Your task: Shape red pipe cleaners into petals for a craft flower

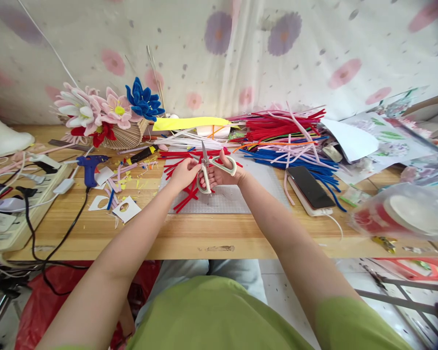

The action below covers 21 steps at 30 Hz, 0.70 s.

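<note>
A pair of scissors [205, 154] with pale handles is in my right hand [221, 176]. The palm is turned up, with the thumb at one loop and the fingers at the other. The blades point away from me and stand apart. Close to the left of the scissors, my left hand [185, 175] has its fingertips pinched together; what lies between them, if anything, cannot be made out. Below both hands, cut red pipe cleaners [187, 199] lie scattered on a grey cutting mat [237, 200].
Behind the mat are bundles of red pipe cleaners [284, 125] and blue ones [299, 163]. A phone [310, 187] lies right, near a bagged cup [405, 211]. On the left are a blue glue gun [89, 170], a power strip [32, 209] and fuzzy flowers [109, 109].
</note>
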Each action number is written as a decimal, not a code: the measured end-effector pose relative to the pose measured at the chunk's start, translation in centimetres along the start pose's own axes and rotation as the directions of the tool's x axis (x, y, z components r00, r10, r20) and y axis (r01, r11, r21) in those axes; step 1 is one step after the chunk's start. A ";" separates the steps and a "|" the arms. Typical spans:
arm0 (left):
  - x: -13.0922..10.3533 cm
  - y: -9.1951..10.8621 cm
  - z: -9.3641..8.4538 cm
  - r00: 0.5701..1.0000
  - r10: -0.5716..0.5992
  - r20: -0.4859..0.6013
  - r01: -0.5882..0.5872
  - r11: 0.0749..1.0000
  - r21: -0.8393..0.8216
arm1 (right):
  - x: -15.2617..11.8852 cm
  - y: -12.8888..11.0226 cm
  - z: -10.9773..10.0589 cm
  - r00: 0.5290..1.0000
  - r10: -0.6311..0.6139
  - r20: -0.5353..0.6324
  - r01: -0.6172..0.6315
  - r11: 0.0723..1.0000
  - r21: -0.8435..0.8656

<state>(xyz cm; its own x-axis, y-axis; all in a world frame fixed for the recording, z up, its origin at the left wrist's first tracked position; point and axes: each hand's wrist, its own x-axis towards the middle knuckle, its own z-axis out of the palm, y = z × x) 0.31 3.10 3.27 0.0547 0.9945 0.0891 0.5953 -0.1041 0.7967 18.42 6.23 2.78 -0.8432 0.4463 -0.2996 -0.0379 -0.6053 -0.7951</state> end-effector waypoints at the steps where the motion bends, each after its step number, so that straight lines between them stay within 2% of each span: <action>1: 0.5 -0.2 -0.1 0.999 -0.008 0.035 0.010 0.997 -0.075 | 0.0 0.0 0.0 1.000 -0.003 -0.001 0.003 1.000 0.003; 3: 1.1 -0.4 -0.5 0.999 0.005 0.052 -0.001 0.997 -0.080 | 0.2 0.0 -0.1 1.000 -0.005 0.011 0.005 1.000 0.010; 8: 0.9 0.9 -1.6 0.998 0.061 -0.028 -0.051 0.959 0.277 | 0.4 -0.4 0.1 0.998 -0.016 0.058 0.014 0.999 0.034; 13: 0.0 2.5 -1.9 0.994 0.098 -0.057 -0.063 0.897 0.438 | 0.7 -0.2 -0.1 0.996 -0.042 0.076 0.039 0.998 0.047; 18: -0.2 3.0 -1.9 0.995 0.087 -0.044 -0.059 0.892 0.448 | 0.8 0.0 -0.3 0.994 -0.055 0.091 0.051 0.998 0.042; 21: 0.3 2.4 -1.9 0.997 0.069 -0.021 -0.059 0.949 0.308 | 0.5 -0.3 -0.3 0.993 -0.072 0.094 0.068 0.997 0.043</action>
<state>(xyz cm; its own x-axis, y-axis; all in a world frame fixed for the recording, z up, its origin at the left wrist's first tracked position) 0.21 3.17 6.36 0.0782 0.9846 0.1564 0.8092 -0.1543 0.5668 18.17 6.80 2.68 -0.8851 0.4245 -0.1909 -0.1180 -0.6013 -0.7903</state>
